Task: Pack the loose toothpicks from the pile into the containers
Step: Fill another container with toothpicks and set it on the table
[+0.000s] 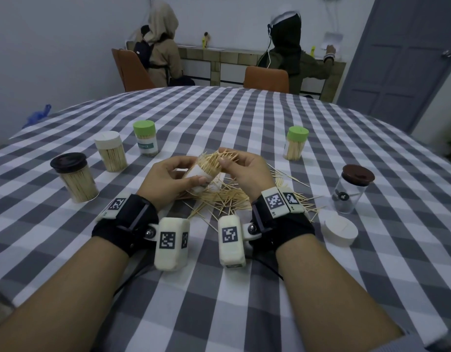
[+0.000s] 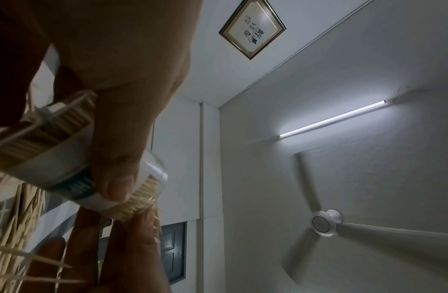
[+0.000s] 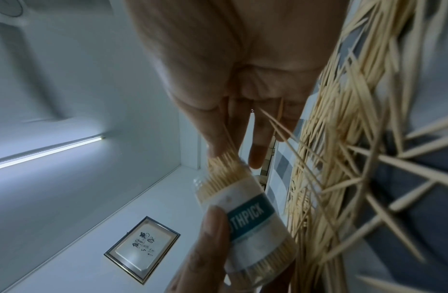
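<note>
Over the grey-and-white checked tablecloth (image 1: pixel 219 118), the left hand (image 1: pixel 166 181) is gripping the tilted clear plastic toothpick jar (image 1: pixel 202 177) so the right hand (image 1: pixel 244 174), pinching thin wooden toothpicks (image 1: pixel 223 158), is sliding them in above the pile (image 1: pixel 227 199).

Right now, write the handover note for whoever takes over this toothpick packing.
Left hand grips the open container, tilted, nearly full.
Right hand pinches a bunch of toothpicks at its mouth.
Loose pile lies on the table under the hands.
Done: four capped containers look full, three left, one right.
Left: finish this one, fit the white lid, then fill the near-empty brown-lidded jar.
</note>
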